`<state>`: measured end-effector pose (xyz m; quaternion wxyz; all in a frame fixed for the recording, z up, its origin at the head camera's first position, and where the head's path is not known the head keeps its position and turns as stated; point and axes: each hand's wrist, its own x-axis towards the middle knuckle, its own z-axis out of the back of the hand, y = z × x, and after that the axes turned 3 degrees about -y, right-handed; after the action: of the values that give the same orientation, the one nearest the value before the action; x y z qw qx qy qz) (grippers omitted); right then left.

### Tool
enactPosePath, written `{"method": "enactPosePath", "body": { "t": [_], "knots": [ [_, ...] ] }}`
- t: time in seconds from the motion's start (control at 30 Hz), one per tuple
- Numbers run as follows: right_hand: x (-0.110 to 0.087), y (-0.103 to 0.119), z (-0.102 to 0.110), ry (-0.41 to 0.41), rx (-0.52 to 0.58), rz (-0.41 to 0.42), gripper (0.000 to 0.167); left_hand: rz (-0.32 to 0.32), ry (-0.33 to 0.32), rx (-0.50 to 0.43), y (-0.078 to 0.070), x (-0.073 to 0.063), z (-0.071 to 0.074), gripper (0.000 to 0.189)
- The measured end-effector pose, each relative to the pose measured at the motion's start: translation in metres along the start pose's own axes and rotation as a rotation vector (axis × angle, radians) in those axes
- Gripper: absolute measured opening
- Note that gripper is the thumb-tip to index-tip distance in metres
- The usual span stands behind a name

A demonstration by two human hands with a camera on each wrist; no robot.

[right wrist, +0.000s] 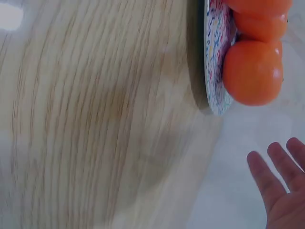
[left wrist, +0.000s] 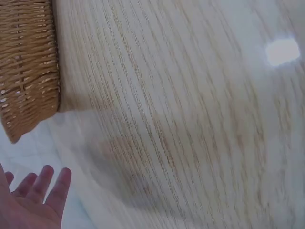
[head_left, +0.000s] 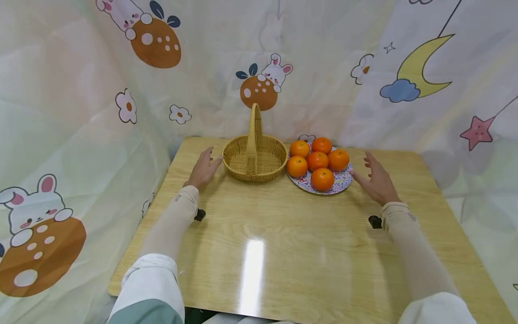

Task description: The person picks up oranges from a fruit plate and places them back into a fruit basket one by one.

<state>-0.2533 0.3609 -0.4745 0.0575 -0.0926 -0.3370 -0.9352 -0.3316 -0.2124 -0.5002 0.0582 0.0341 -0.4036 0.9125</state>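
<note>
A yellow wicker basket [head_left: 256, 175] with a tall arched handle stands at the back of the table. Beside it on the right, a patterned plate [head_left: 301, 183] carries several oranges [head_left: 322, 179]. My left hand [head_left: 203, 170] is at the basket's left side, fingers spread and holding nothing; its thumb tip comes close to the rim. To the right of the plate is my right hand [head_left: 377, 181], likewise relaxed, with nothing in it. In the left wrist view the basket wall [left wrist: 28, 62] is apart from the fingers; the right wrist view shows an orange [right wrist: 253, 71] near the plate's edge.
The light wooden table [head_left: 307, 252] reflects a bright lamp near its front. A printed cloth [head_left: 210, 54] hangs behind the table and along its sides. Small black devices [head_left: 200, 215] show beneath both wrists.
</note>
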Motion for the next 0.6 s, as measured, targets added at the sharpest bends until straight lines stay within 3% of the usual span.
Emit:
{"method": "enactPosePath", "body": {
  "t": [0.17,0.3,0.6],
  "knots": [
    [-0.002,0.008,-0.019,-0.083,0.152,0.001,0.087,0.004,-0.006,-0.100,-0.004,-0.003,-0.007,0.069],
    [0.000,0.022,-0.033,-0.108,0.233,-0.015,0.088,0.013,0.009,-0.127,-0.002,-0.004,-0.015,0.067],
    [0.005,0.030,-0.060,-0.115,0.311,-0.024,0.086,-0.008,0.054,-0.233,-0.003,-0.001,-0.034,0.066]
  ]
}}
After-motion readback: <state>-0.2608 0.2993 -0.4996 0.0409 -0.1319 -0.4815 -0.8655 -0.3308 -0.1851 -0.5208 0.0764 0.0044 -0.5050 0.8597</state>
